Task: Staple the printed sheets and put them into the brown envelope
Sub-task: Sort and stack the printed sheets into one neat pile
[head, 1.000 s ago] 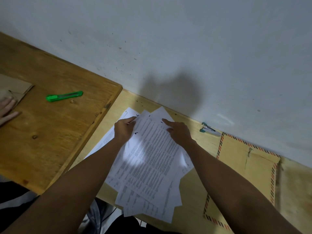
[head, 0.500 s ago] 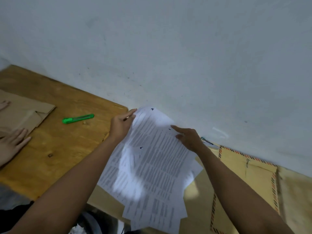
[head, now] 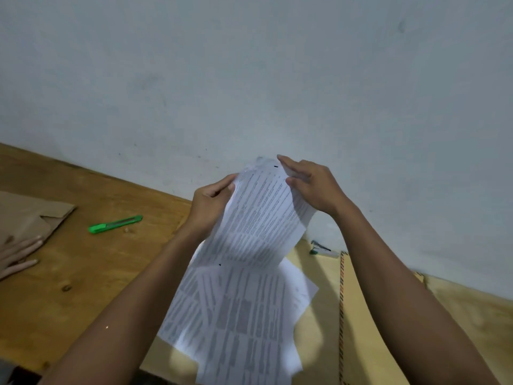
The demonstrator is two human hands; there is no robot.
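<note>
So far, at frame centre, the left hand (head: 209,207) and right hand (head: 313,187) pinch the unstapled sheets (head: 249,259); the stapler (head: 322,249) and envelope (head: 350,315) wait at the right.

Head cam, close, looks fwd-down at desk (head: 83,287) & wall (head: 249,79).

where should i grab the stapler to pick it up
Take the stapler across its long body, coming from above with the right hand. It lies flat against the wall, beyond the brown envelope, so the far side is blocked and only the top and near side are open. It is small here; its handle details are unclear.
</note>
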